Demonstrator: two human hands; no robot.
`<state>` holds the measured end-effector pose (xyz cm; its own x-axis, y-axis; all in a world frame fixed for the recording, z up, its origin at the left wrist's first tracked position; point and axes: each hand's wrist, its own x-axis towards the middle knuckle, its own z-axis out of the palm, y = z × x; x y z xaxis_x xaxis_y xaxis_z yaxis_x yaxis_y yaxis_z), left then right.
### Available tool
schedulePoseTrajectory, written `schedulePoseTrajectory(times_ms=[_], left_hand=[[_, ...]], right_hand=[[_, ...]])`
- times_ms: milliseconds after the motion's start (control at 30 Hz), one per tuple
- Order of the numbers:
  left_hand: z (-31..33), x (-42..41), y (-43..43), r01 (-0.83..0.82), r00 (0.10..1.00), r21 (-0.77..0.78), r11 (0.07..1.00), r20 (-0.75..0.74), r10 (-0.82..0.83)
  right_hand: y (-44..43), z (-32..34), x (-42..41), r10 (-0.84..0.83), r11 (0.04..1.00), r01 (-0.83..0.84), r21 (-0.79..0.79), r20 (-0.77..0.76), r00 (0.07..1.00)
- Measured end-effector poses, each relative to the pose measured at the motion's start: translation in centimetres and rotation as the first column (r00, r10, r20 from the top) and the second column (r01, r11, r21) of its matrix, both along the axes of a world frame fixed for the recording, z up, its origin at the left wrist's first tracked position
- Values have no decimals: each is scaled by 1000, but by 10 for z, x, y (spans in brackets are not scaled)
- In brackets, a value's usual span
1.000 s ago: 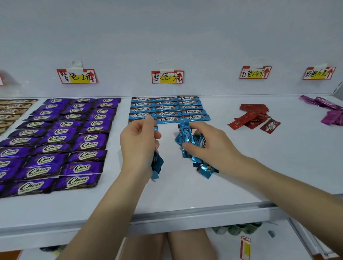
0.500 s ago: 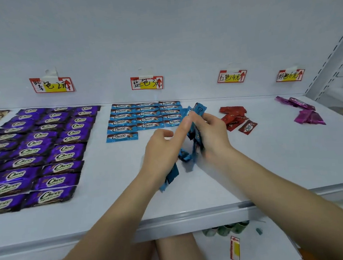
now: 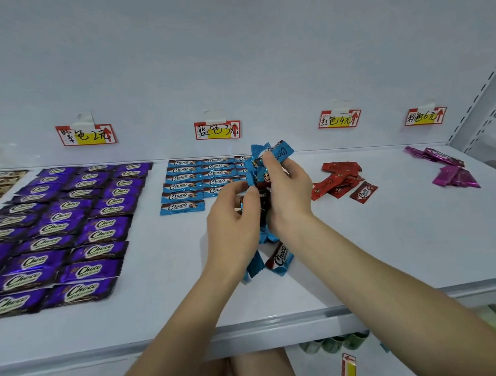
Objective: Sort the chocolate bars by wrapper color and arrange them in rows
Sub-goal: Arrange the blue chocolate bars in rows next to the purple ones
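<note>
- Holding a bunch of blue bars [image 3: 281, 153] between them in the head view, the left hand [image 3: 233, 221] and right hand [image 3: 288, 190] both curl round it above the shelf [image 3: 364, 252]
- The held bars stand roughly on end, crosswise to the laid blue rows [image 3: 180, 178], whose bars run left to right
- The front row has a lone bar [image 3: 182, 207]; the gap beside it lies just left of the left hand, which I judge the nearer one
</note>
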<state>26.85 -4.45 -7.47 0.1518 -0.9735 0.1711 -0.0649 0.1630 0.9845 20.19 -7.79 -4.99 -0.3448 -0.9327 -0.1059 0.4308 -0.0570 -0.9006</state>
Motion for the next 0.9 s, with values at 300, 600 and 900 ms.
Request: schedulePoseTrajectory(times_ms=[300,600,900], left_hand=[[16,22,-10,146,531,368,918,-812,241],[13,17,-13,254,315,321,912,-919,236],[13,22,0,377,267,252,891,-951,156]], right_hand=[[0,29,8,17,998,-28,63,160,987],[15,24,35,133,986,-138,-94,-56,989],[7,20,47,94,966,-148,-213,-243,965]])
